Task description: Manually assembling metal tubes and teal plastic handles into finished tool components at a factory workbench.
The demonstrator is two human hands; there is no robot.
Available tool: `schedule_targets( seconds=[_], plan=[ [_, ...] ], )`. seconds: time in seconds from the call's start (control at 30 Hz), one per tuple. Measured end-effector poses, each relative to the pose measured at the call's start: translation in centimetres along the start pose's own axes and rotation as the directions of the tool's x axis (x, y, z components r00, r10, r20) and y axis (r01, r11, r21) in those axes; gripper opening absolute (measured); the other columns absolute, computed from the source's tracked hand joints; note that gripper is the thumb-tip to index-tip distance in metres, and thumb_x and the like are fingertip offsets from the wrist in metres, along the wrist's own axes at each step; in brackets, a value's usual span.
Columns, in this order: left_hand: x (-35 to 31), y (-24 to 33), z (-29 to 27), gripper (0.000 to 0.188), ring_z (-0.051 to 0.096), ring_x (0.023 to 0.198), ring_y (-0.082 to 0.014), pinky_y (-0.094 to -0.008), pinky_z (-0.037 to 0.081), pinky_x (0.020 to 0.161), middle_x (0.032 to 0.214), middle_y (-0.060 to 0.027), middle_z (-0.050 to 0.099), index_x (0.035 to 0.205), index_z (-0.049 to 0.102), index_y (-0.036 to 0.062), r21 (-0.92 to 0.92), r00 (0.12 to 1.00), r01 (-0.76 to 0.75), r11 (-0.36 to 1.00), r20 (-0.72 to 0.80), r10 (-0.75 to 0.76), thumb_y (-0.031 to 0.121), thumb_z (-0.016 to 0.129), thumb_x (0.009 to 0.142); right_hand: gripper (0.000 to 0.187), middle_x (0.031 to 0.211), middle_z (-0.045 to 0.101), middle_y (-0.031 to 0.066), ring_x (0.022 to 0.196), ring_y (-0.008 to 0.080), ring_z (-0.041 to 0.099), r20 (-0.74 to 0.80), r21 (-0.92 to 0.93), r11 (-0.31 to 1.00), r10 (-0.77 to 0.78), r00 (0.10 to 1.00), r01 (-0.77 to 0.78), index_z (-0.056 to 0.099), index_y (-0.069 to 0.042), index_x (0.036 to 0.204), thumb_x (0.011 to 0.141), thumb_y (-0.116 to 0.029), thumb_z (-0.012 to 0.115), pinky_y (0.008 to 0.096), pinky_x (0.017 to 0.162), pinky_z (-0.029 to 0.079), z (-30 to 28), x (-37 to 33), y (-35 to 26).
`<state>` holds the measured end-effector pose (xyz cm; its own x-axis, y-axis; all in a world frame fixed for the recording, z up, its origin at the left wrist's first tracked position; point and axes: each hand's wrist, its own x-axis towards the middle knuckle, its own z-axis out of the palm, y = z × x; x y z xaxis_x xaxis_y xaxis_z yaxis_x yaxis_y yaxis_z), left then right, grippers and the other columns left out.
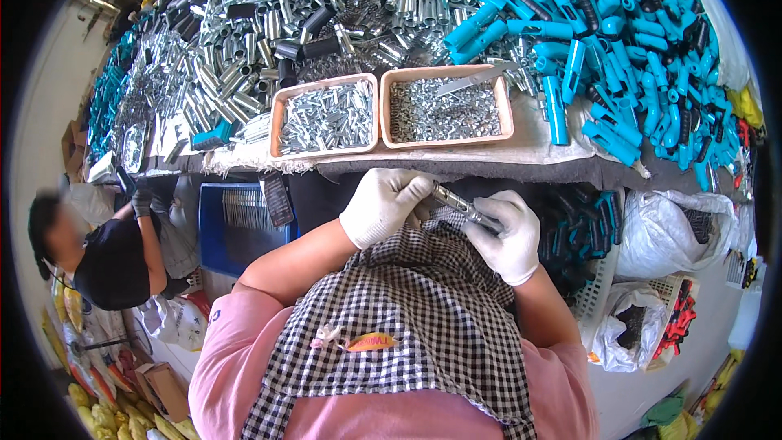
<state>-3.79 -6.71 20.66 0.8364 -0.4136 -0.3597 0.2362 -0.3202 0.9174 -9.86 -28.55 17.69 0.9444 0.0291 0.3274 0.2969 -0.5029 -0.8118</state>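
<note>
Between my two gloved hands, above my checked apron, lies a slim silver metal tube assembly [456, 202], slanting down to the right. My left hand [385, 205] pinches its upper left end. The fingers of my right hand [507, 232] are closed around its lower right end. Just beyond, at the table edge, stand two pale plastic trays: the left tray [281, 149] holds small silver pins, and the right tray [444, 145] holds tiny metal parts. A flat metal strip [476, 79] lies across the right tray.
Silver tubes [236, 85] and dark springs [362, 8] heap up at the back; teal handles [627, 65] cover the right side. Below the table are a blue bin [213, 228], a crate of black-and-teal parts [574, 228] and white sacks [668, 232]. A co-worker [114, 253] sits at left.
</note>
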Motion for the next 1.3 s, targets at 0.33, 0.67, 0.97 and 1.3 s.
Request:
schedule_targets(
  seconds=[0.33, 0.67, 0.97, 1.3],
  plan=[
    [2.9, 3.8, 1.7, 0.046, 0.065, 0.067, -0.0118, -0.0259, 0.059, 0.060, 0.086, -0.0106, 0.069, 0.118, 0.062, -0.0081, 0.104, 0.973, -0.111, 0.988, 0.213, 0.087, 0.032, 0.046, 0.104, 0.035, 0.077, 0.066, 0.0136, 0.064, 0.0282, 0.066, -0.103, 0.046, 0.999, 0.005, 0.995, 0.000, 0.067, 0.000, 0.091, 0.064, -0.009, 0.086, 0.0325, 0.058, 0.052, -2.4, -0.2, 1.3],
    [15.1, 10.9, 6.4, 0.041, 0.065, 0.082, -0.0370, -0.0422, 0.051, 0.076, 0.083, -0.0189, 0.066, 0.113, 0.062, -0.0005, 0.583, 0.726, -0.673, 0.455, 0.400, 0.560, 0.028, 0.063, 0.083, 0.030, 0.080, 0.063, 0.0047, 0.066, 0.0093, 0.056, -0.291, 0.229, 0.959, 0.232, 0.928, -0.167, 0.065, 0.003, 0.094, 0.068, 0.001, 0.079, 0.0234, 0.062, 0.047, -5.2, -2.2, 2.5],
    [26.3, 9.3, 7.7, 0.009, 0.050, 0.119, -0.0322, -0.0554, 0.035, 0.105, 0.111, -0.0098, 0.062, 0.077, 0.069, 0.0115, 0.532, 0.194, -0.755, -0.384, 0.739, 0.645, 0.019, 0.068, 0.073, 0.028, 0.078, 0.064, 0.0031, 0.066, 0.0085, 0.056, -0.296, 0.163, 0.953, 0.295, 0.908, -0.256, 0.067, 0.002, 0.095, 0.069, -0.002, 0.077, 0.0241, 0.063, 0.047, -5.2, -2.0, 2.1],
    [8.7, 7.8, -7.3, 0.050, 0.066, 0.093, -0.0333, -0.0415, 0.052, 0.084, 0.096, -0.0132, 0.069, 0.117, 0.062, 0.0043, 0.705, 0.740, -0.621, 0.343, 0.383, 0.553, 0.012, 0.078, 0.070, 0.032, 0.081, 0.067, 0.0137, 0.068, 0.0223, 0.066, -0.116, 0.052, 0.967, 0.255, 0.960, -0.251, 0.067, 0.003, 0.093, 0.067, -0.007, 0.083, 0.0296, 0.065, 0.052, -4.6, -0.8, 1.6]
  ],
)
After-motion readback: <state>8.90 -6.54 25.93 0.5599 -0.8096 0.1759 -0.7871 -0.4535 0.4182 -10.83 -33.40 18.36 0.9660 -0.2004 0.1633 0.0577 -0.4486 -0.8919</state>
